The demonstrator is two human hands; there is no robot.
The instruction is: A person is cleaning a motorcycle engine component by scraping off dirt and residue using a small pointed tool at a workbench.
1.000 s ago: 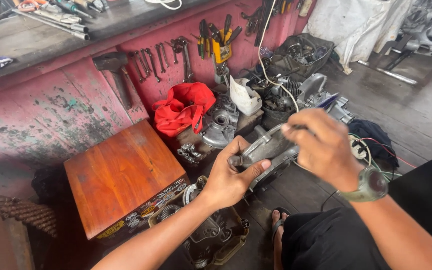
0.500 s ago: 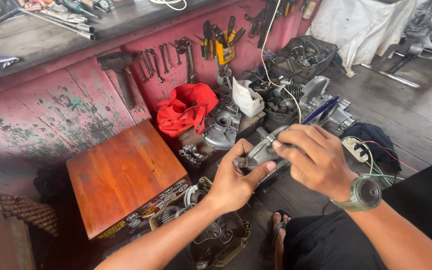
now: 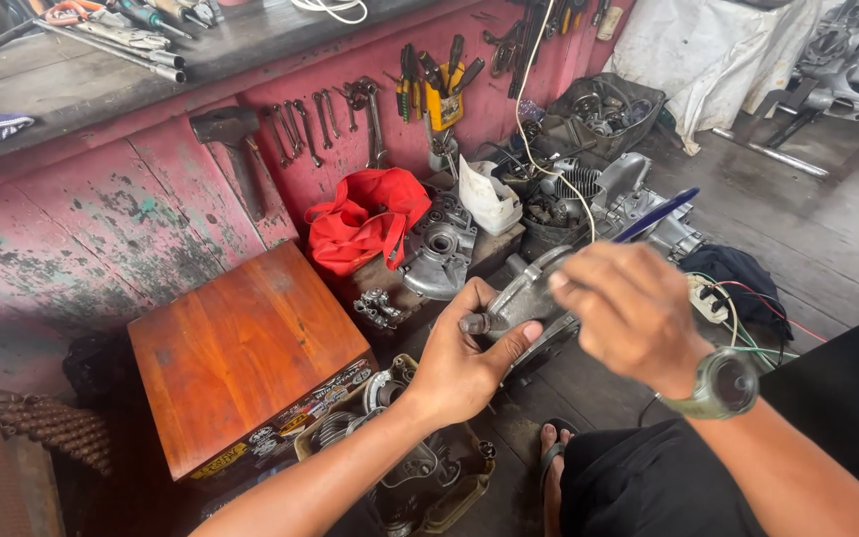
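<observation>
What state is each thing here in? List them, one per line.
Grey metal part: held up off the floor, gripped by both hands.
Left hand: closed around the part's near end.
Right hand: over the part's far end, blurred.
Red cloth: crumpled, lying on engine parts.
Wooden box: lid shut.
Wrenches: hanging on the red wall.
Hammer: leaning head-up against the wall.

the metal part (image 3: 521,298) sits between the two hands — left hand (image 3: 464,363) under it, right hand (image 3: 633,313) over it. a wooden box (image 3: 241,353) lies to the left. behind it, a cloth bag (image 3: 365,219) — tools (image 3: 335,114) hang on the wall above.
</observation>
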